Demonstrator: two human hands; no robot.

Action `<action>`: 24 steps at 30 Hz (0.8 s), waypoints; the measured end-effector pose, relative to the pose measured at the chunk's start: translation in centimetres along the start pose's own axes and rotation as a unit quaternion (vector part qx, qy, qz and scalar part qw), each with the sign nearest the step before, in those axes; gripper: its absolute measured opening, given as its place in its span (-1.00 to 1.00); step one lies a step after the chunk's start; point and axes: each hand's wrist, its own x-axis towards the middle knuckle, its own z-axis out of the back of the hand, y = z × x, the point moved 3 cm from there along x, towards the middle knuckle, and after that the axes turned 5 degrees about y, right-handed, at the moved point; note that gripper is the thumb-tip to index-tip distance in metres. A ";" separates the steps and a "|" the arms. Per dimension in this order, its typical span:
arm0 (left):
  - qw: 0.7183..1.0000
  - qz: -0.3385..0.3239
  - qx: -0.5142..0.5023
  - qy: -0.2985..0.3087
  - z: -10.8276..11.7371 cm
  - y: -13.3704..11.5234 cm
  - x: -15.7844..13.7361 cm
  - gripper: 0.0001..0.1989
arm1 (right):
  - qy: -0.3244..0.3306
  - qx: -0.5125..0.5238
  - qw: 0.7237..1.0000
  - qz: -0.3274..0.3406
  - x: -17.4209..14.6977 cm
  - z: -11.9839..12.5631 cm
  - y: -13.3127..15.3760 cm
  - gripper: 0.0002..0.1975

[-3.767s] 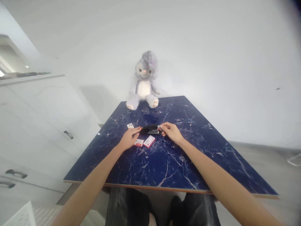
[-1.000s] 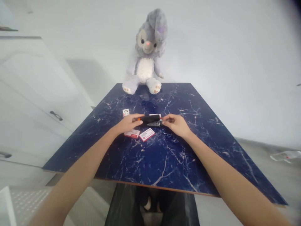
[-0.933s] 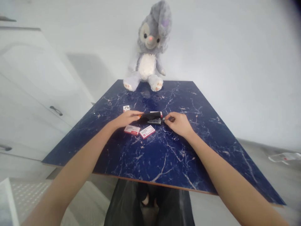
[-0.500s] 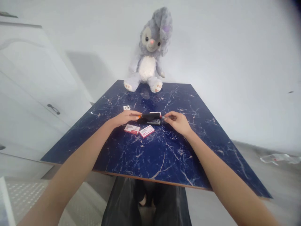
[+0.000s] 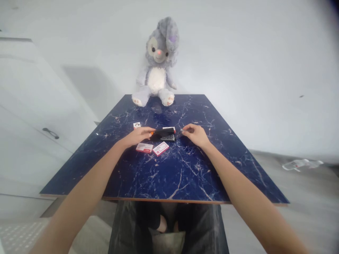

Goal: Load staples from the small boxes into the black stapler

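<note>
A black stapler (image 5: 166,133) with an orange part at its left end lies on the blue marbled table, its upper arm raised from the base at the right end. My left hand (image 5: 137,135) is closed around that left end. To the right of the stapler, apart from it, my right hand (image 5: 195,135) pinches a small grey piece (image 5: 182,130), too small to make out clearly. Just in front of the stapler lie two red-and-white boxes, a left box (image 5: 144,147) and a right box (image 5: 161,149). Behind it, another white box (image 5: 169,128) is partly hidden.
A small white card with a dark picture (image 5: 137,125) lies beyond my left hand. At the table's (image 5: 180,180) far edge a grey plush rabbit (image 5: 156,79) sits against the wall. A white cabinet (image 5: 31,116) stands left; clear plastic packaging (image 5: 302,164) lies on the floor at right.
My right hand has drawn a little away from the stapler's right end, the small grey piece still pinched. My left hand keeps its hold. The whole view has shifted slightly.
</note>
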 end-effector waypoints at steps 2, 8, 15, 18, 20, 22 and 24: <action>0.999 -0.023 -0.024 0.001 -0.3 -0.1 0.1 -0.43 | -0.005 0.027 0.999 -0.019 0.2 0.2 -0.4 -0.83; 0.998 -0.021 -0.053 -0.021 -0.5 0.4 0.1 -0.43 | 0.100 0.223 0.970 0.007 -0.5 -1.4 1.0 -0.72; 0.999 0.010 -0.046 -0.015 0.4 0.9 -0.1 -0.47 | 0.121 0.189 0.974 0.028 -0.8 -1.6 1.8 -0.74; 0.999 0.000 -0.035 0.004 0.0 0.6 0.0 -0.43 | 0.124 0.201 0.970 0.049 -0.7 -2.0 1.7 -0.73; 1.000 -0.005 -0.025 0.006 -0.6 0.6 0.3 -0.40 | 0.130 0.231 0.963 0.038 -0.8 -2.6 1.7 -0.69; 1.000 0.002 -0.010 -0.016 -1.1 0.7 0.5 -0.39 | 0.131 0.284 0.950 0.002 -0.9 -3.2 1.8 -0.64; 0.999 0.006 0.008 -0.043 -1.3 0.9 0.7 -0.42 | 0.118 0.360 0.924 -0.045 -0.9 -3.3 2.0 -0.60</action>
